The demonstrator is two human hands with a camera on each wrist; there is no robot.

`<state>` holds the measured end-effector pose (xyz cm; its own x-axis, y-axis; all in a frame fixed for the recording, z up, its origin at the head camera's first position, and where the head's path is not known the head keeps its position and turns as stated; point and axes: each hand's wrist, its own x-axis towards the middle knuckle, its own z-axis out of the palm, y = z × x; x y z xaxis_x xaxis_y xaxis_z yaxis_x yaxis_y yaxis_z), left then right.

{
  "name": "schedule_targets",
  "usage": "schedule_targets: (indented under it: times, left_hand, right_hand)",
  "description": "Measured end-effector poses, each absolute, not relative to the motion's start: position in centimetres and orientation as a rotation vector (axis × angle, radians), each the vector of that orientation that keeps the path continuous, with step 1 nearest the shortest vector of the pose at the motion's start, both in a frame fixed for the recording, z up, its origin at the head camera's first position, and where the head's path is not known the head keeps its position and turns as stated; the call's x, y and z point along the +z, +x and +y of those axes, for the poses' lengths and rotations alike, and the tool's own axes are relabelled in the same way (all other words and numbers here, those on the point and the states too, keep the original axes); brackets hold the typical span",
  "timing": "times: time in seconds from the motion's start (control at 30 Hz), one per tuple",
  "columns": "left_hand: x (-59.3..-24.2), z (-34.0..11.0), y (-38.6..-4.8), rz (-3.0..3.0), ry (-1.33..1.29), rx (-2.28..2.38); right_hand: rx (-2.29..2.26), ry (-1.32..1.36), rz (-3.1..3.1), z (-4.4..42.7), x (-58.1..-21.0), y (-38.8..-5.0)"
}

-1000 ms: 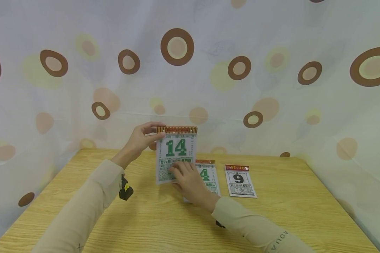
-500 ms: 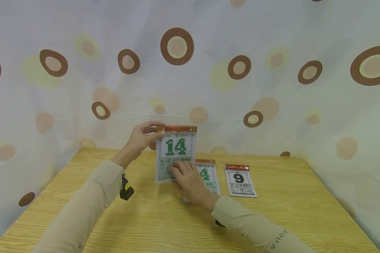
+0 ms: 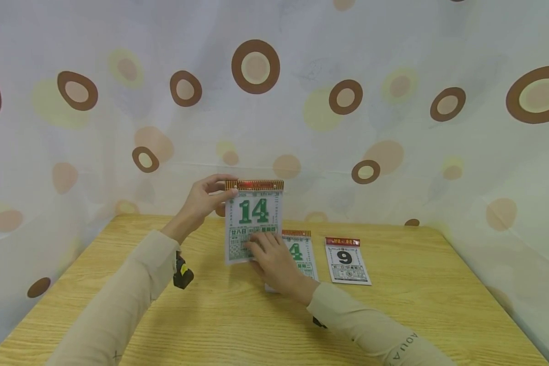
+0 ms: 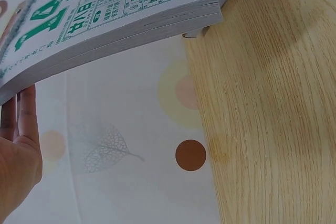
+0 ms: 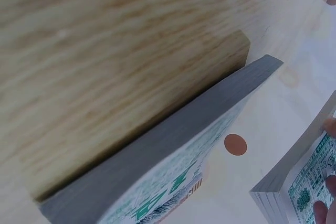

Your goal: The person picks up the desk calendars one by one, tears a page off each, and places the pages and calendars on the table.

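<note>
A thick tear-off calendar (image 3: 253, 211) with a green "14" and a red-and-gold top strip stands raised over the table, facing me. At its upper left corner my left hand (image 3: 201, 203) grips it, thumb in front and fingers behind; the left wrist view shows those fingers under the page block (image 4: 115, 32). My right hand (image 3: 276, 264) rests its fingertips on the lower part of the front page. Behind that hand lies a second green-numbered calendar (image 3: 304, 259), partly covered; its grey side shows large in the right wrist view.
To the right, a smaller calendar (image 3: 346, 262) with a black "9" and a red strip lies on the wooden table (image 3: 219, 325). A white sheet (image 3: 302, 127) with brown and yellow rings hangs behind and along both sides.
The calendar in my left hand has risen very slightly. My right hand keeps its place on the page, and the other calendars lie as before.
</note>
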<state>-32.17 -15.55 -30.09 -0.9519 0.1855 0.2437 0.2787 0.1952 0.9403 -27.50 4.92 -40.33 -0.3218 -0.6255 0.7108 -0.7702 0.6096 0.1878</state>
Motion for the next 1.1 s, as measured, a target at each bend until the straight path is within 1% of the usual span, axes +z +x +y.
schedule_targets:
  times: [0.67, 1.1]
  left_hand:
    - [-30.18, -15.54, -31.97, -2.378, -0.410, -1.906]
    - [-30.46, -15.55, -32.25, -2.370, -0.415, -1.902]
  right_hand:
    - [0.402, 1.164, -2.036, 5.09, -40.74, -27.76]
    - [0.656, 1.112, -2.118, 5.23, -40.39, -27.29]
